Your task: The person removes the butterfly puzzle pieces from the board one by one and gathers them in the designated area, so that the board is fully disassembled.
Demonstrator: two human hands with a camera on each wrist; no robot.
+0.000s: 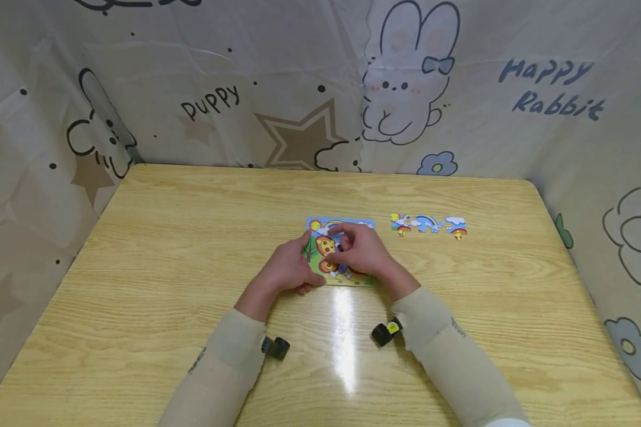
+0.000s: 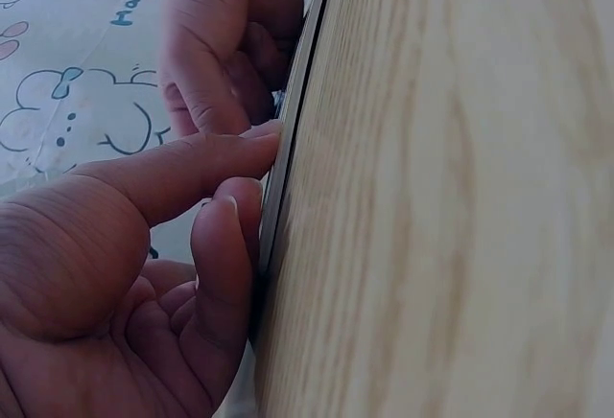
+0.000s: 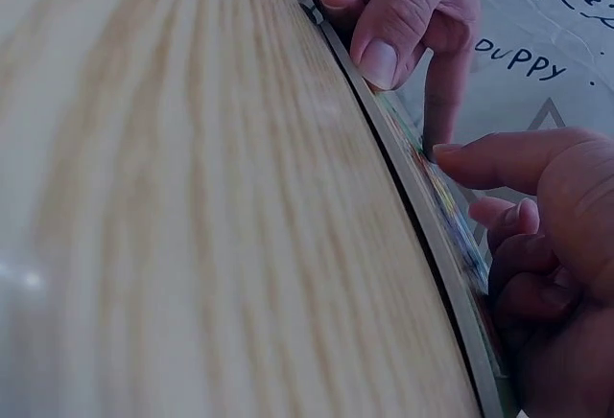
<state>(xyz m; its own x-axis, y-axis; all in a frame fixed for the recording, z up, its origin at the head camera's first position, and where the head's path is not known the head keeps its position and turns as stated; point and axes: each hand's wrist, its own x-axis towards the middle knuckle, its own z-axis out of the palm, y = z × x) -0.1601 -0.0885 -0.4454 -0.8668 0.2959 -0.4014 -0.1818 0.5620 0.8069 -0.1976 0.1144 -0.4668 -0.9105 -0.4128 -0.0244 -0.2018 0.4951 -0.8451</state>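
Observation:
A colourful picture puzzle board (image 1: 316, 274) lies flat near the middle of the table. My left hand (image 1: 288, 267) holds its left side, with the thumb over the near left corner and the index finger along the left edge. Over the board is my right hand (image 1: 364, 249), thumb and index finger spread apart, the thumb touching the picture and the other fingers bent. In the right wrist view the right thumb (image 3: 499, 161) reaches the board's face (image 3: 451, 212). The hands hide much of the picture; no loose piece shows clearly between the right fingers.
Right of the board lie three loose puzzle pieces: one with a sun (image 1: 396, 220), one with a rainbow (image 1: 426, 223) and one with a cloud (image 1: 456, 225). The wooden table (image 1: 192, 237) meets a printed cloth (image 1: 299, 71) at its back. Small black cameras (image 1: 386, 333) sit at both wrists.

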